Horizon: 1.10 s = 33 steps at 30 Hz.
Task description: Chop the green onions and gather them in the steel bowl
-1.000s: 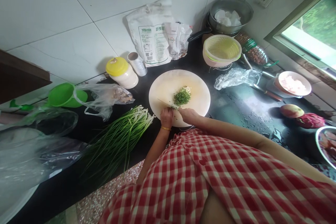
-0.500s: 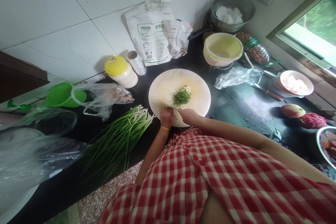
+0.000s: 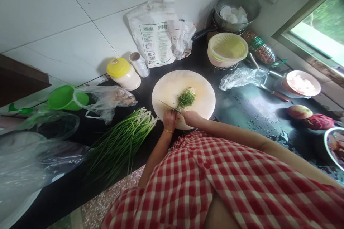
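Observation:
On a round white cutting board lies a small heap of finely chopped green scallions, with pale bits at its far side. My right hand is closed round the handle of a knife, whose thin blade points up and left over the board. Against the near side of the blade, my left hand is closed with curled fingers at the board's near edge. Whatever it pinches is hidden by the fingers. A bundle of whole scallions rests on the counter left of the board, white ends towards it.
Behind the board stand a yellow-lidded jar, a cling film roll and a flour bag. To the right are a yellow basket, a plastic bag, another knife, a dragon fruit and a bowl.
The knife blade has tilted, so its flat side shows more clearly over the board. Both hands stay in nearly the same place, and the chopped heap looks unchanged.

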Available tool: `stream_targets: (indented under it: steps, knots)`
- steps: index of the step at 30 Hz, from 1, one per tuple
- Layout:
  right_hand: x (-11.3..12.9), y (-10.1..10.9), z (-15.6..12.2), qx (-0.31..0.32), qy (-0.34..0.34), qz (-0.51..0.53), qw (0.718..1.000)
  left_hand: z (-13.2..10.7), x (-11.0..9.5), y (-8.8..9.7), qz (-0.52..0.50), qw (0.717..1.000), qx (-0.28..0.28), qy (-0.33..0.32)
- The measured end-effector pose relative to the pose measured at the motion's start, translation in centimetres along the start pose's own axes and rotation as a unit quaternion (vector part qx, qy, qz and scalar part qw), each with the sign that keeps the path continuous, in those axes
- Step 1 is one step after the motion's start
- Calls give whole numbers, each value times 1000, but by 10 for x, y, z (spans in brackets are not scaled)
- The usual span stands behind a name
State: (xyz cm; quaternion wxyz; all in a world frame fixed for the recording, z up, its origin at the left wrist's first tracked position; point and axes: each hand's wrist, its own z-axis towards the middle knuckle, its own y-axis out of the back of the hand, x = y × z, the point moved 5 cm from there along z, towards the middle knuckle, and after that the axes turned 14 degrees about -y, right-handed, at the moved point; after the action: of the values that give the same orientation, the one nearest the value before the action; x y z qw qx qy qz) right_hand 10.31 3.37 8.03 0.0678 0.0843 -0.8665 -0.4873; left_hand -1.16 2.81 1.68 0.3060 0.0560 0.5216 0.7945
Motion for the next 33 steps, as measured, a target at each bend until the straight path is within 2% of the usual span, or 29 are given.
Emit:
stream_targets:
  steps: [4,8,14,21,28,33]
  knots:
    - [-4,3,2,-3,-5,13,1000,-6,-2,4,9,1000,10,-28]
    - [-5,6,-5,-2,0,1,1000,-9,-5,6,18,999,-2,-39]
    - [7,-2,-7,0,17,-13,1000,-9,-2,1,-5,1000,-5,-2]
    - [-4,5,-6,-3,10,-18,1000,-9,-1,2,-7,999,-23,45]
    - [4,-1,-3,0,8,-4,1000,-11,0,0,-26,999,-21,41]
    - [-10,9,-1,-2,-3,15,1000,-1,-2,-3,-18,999,4,47]
